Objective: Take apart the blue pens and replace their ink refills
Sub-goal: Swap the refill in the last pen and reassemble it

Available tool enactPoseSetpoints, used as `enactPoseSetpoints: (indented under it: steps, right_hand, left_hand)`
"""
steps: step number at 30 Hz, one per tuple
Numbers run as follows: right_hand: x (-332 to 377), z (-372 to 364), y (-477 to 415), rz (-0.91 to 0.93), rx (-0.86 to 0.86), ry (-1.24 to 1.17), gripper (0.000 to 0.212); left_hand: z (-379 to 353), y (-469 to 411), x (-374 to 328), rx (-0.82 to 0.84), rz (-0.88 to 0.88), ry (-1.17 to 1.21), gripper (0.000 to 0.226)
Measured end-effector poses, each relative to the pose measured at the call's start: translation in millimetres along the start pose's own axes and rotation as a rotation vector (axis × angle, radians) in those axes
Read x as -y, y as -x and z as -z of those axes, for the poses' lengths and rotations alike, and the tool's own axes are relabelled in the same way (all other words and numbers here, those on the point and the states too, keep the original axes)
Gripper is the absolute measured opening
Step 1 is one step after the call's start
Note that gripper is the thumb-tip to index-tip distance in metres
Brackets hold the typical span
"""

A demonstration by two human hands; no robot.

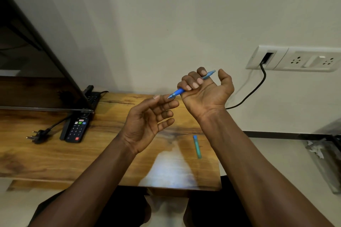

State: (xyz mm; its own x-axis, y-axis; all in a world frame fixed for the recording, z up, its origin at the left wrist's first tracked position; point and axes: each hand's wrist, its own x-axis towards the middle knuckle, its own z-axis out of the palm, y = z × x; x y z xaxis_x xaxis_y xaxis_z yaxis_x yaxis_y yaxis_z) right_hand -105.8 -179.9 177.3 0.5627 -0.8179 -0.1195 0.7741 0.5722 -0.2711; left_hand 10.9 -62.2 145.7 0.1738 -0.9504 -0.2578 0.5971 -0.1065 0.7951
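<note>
My right hand [203, 90] is raised above the wooden table [110, 145], palm toward me, its fingers curled round a blue pen [178, 93]. The pen slants from upper right down to lower left, tip pointing at my left hand [149, 121]. My left hand is palm up with relaxed, slightly bent fingers, its fingertips just by the pen's tip; I cannot tell whether they touch it. A second blue-green pen part [197, 146] lies on the table below my right forearm.
Two remote controls [77, 129] lie at the table's left, beside a loose black plug [37, 135] and under the edge of a TV screen [27, 72]. A wall socket panel [299, 59] with a black cable is at the right. A clear container [326, 160] stands on the floor.
</note>
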Motion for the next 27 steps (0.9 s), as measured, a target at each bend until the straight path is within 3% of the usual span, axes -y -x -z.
enactPoseSetpoints:
  steps: [5,10,12,17,21,27]
  right_hand:
    - [-16,-2,-1,-0.053,-0.098,0.293,0.030]
    - [-31,0,-4,-0.079,-0.149,0.881,0.025]
    - [-36,5,-5,-0.094,-0.152,1.009,0.017]
    - [-59,19,-1,-0.216,-0.218,0.975,0.007]
    - [-79,35,1,-0.272,-0.282,0.985,0.017]
    - [-91,60,2,-0.258,-0.295,1.198,0.012]
  left_hand:
    - [17,6,-2,-0.124,-0.067,-0.286,0.029]
    - [46,15,-13,-0.216,-0.136,-0.474,0.021]
    - [60,19,-15,-0.258,-0.175,-0.557,0.012]
    - [77,30,-5,-0.338,-0.227,-0.695,0.010]
    - [98,29,10,-0.351,-0.189,-0.883,0.010]
    - [106,24,17,-0.320,-0.054,-1.354,0.012]
